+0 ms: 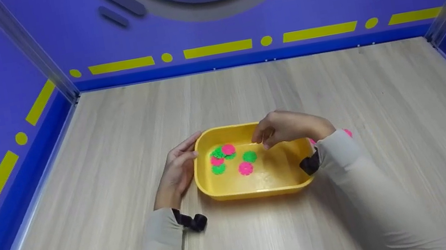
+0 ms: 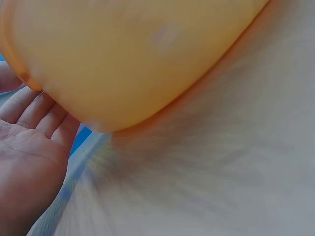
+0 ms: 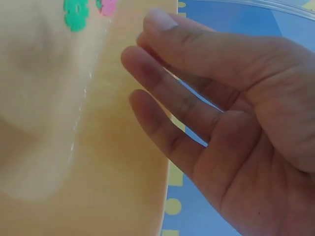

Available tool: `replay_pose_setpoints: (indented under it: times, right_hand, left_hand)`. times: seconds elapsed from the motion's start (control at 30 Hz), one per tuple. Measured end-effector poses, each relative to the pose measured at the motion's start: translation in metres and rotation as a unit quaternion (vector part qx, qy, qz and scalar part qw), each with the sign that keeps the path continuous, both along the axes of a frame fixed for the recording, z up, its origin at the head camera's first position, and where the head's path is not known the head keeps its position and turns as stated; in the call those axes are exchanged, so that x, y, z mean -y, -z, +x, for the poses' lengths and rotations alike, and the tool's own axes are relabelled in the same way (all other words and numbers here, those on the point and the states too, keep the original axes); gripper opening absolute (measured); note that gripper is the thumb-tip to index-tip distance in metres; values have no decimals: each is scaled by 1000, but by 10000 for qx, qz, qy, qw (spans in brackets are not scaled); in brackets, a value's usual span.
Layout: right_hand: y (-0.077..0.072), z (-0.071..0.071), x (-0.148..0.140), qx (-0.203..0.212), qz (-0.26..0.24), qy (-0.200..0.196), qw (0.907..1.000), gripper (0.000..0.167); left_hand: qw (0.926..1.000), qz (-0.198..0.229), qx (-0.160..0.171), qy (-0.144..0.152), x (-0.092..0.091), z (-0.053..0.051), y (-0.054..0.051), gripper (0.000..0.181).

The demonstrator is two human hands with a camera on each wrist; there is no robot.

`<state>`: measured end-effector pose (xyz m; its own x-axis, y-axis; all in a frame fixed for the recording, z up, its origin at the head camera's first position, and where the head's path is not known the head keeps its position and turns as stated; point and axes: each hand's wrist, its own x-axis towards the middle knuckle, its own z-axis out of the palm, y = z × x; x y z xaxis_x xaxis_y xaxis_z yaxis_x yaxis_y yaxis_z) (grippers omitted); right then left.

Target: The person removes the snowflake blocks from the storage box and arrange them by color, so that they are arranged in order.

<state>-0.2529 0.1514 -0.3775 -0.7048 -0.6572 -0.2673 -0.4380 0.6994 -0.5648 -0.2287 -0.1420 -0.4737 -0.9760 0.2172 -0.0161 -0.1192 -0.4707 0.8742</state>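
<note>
A yellow plastic basin [image 1: 278, 182] stands on the table. Its left end is held by my left hand [image 1: 176, 171], thumb at the rim and fingers along the outer wall; in the left wrist view the palm [image 2: 34, 157] shows beside the basin. Inside, toward the left, lie several green and pink notched discs, some overlapping. A green disc [image 1: 249, 156] and a pink disc [image 1: 246, 168] lie nearer the middle. Over the basin's right half hovers my right hand [image 1: 284, 126]. Its fingers are loosely bent, with a gap to the thumb, and nothing shows between them in the right wrist view.
Past the basin's right end, partly hidden by my right forearm, pink pieces [image 1: 347, 133] show on the wooden table [image 1: 137, 125]. Blue-purple panels with yellow marks [image 1: 218, 49] wall in the back and sides. A dark wrist camera [image 1: 196, 222] sits at each sleeve.
</note>
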Motion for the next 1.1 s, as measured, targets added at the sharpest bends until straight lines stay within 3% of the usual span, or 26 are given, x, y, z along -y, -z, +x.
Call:
replay_pose_setpoints:
  times: [0.23,0.4,0.77,1.1]
  right_hand:
    - [5,-4,8,137,-279,-422,9986,27]
    - [10,-6,14,171,-179,-567,9981,27]
    - [20,-5,32,452,29,-537,9975,27]
    - [24,-5,46,440,211,-463,9977,27]
  left_hand:
    - [9999,-103,-98,66,1,0,1,58]
    - [9999,-95,-81,81,1,0,1,59]
    - [10000,-48,2,10,1,0,0,59]
    - [10000,-48,-55,40,1,0,1,60]
